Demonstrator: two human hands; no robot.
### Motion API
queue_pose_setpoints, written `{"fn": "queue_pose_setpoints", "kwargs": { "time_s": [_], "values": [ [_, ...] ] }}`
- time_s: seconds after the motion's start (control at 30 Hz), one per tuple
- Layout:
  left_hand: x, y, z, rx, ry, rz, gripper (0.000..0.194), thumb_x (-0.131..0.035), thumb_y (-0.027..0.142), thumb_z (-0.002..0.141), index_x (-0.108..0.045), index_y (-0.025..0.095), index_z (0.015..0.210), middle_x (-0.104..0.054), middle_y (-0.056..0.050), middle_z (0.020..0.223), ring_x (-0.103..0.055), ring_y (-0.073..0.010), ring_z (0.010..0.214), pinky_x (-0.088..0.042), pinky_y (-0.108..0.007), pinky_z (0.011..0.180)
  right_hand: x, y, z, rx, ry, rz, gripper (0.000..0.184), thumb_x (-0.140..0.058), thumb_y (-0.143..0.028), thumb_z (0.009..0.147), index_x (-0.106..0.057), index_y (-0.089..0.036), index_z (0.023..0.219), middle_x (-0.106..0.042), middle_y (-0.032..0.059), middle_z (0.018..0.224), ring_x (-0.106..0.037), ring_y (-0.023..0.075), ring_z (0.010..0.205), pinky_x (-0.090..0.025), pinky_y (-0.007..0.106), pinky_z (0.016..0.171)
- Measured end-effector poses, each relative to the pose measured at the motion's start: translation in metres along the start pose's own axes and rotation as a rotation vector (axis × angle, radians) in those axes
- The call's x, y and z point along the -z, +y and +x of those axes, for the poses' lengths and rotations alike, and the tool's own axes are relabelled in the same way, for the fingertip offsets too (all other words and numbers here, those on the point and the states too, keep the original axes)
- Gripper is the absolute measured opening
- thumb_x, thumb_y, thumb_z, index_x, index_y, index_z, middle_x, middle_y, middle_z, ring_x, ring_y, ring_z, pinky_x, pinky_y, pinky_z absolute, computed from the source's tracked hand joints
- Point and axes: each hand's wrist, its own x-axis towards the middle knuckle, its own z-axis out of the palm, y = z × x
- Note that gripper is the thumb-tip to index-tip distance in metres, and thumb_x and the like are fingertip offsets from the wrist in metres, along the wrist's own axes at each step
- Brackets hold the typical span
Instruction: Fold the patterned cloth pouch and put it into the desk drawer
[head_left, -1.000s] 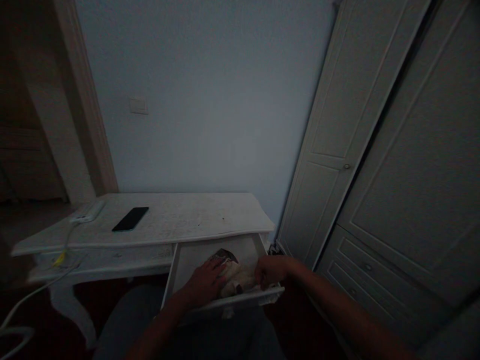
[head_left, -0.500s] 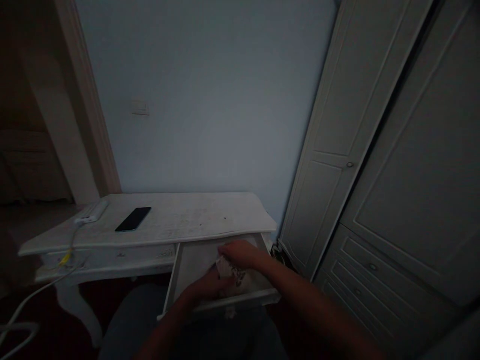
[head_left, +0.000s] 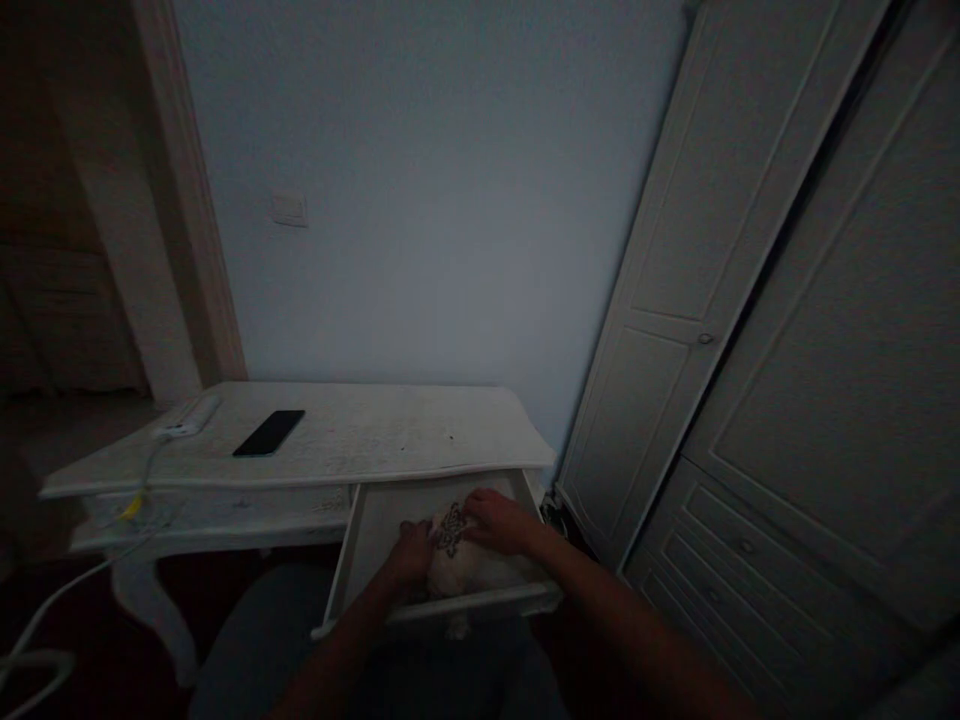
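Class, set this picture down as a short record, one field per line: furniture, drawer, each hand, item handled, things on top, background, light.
Furniture: white table
Drawer: right-hand drawer, pulled open
Item handled: pale, soft-looking bundle with a dark pattern, inside the drawer
Left hand: left hand against the bundle's left side; grip unclear
Right hand: right hand at its upper right; grip unclear
On top: dark phone; white block with a cable
Background: wall switch; wardrobe at right
Light: dim

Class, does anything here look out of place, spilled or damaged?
Two dark specks mar the otherwise pale desktop, and a white cable from the power strip dangles untidily over its front edge. No spill shows.
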Motion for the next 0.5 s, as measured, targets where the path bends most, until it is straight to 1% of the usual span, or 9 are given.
{"fn": "queue_pose_setpoints", "kwargs": {
  "time_s": [0.07, 0.13, 0.23, 0.3, 0.4, 0.5],
  "values": [
    [0.002, -0.001, 0.001, 0.018, 0.003, 0.036, 0.038, -0.068, 0.05, 0.101, -0.069, 0.02, 0.125, -0.071, -0.008, 0.13, -0.069, -0.026, 0.116, -0.055, -0.05, 0.103, -0.004, 0.004, -0.005, -0.01, 0.002, 0.053, 0.045, -0.073, -0.047, 0.095, -0.07, -0.019, 0.13, -0.067, 0.0146, 0.136, -0.06, 0.0301, 0.129, -0.045, 0.04, 0.109],
    [0.005, -0.003, 0.001, 0.028, 0.005, 0.064, 0.037, -0.068, 0.049, 0.101, -0.07, 0.019, 0.123, -0.073, -0.008, 0.128, -0.07, -0.0262, 0.116, -0.054, -0.049, 0.103, -0.008, 0.005, -0.007, -0.033, -0.008, 0.113, 0.06, -0.079, -0.054, 0.089, -0.068, -0.02, 0.137, -0.062, 0.0163, 0.145, -0.055, 0.0329, 0.137, -0.041, 0.043, 0.116],
    [0.011, -0.009, 0.002, 0.041, 0.012, 0.1, 0.034, -0.067, 0.049, 0.101, -0.072, 0.021, 0.12, -0.076, -0.008, 0.124, -0.07, -0.0279, 0.121, -0.053, -0.043, 0.104, -0.01, 0.005, -0.004, -0.06, -0.026, 0.158, 0.074, -0.085, -0.057, 0.082, -0.065, -0.023, 0.144, -0.056, 0.0162, 0.154, -0.05, 0.0353, 0.143, -0.037, 0.046, 0.12],
    [0.015, -0.014, 0.003, 0.047, 0.015, 0.123, 0.034, -0.066, 0.048, 0.102, -0.071, 0.021, 0.122, -0.075, -0.008, 0.125, -0.069, -0.0281, 0.122, -0.053, -0.043, 0.104, -0.011, 0.004, 0.0, -0.058, -0.041, 0.162, 0.077, -0.087, -0.056, 0.079, -0.064, -0.024, 0.145, -0.055, 0.0164, 0.155, -0.05, 0.0357, 0.144, -0.038, 0.046, 0.12],
    [0.019, -0.022, 0.007, 0.069, 0.009, 0.166, 0.037, -0.069, 0.046, 0.102, -0.068, 0.02, 0.127, -0.071, -0.008, 0.13, -0.069, -0.0267, 0.117, -0.057, -0.048, 0.1, -0.014, 0.004, 0.007, -0.04, -0.077, 0.165, 0.078, -0.091, -0.052, 0.074, -0.066, -0.023, 0.143, -0.061, 0.0155, 0.147, -0.056, 0.0349, 0.137, -0.041, 0.044, 0.116],
    [0.02, -0.028, 0.011, 0.109, 0.004, 0.223, 0.037, -0.071, 0.043, 0.1, -0.066, 0.02, 0.129, -0.069, -0.008, 0.131, -0.069, -0.0262, 0.114, -0.06, -0.047, 0.095, -0.021, 0.004, 0.013, -0.048, -0.118, 0.169, 0.083, -0.094, -0.049, 0.07, -0.065, -0.026, 0.144, -0.064, 0.0136, 0.142, -0.061, 0.0336, 0.13, -0.045, 0.042, 0.112]
  ]
}}
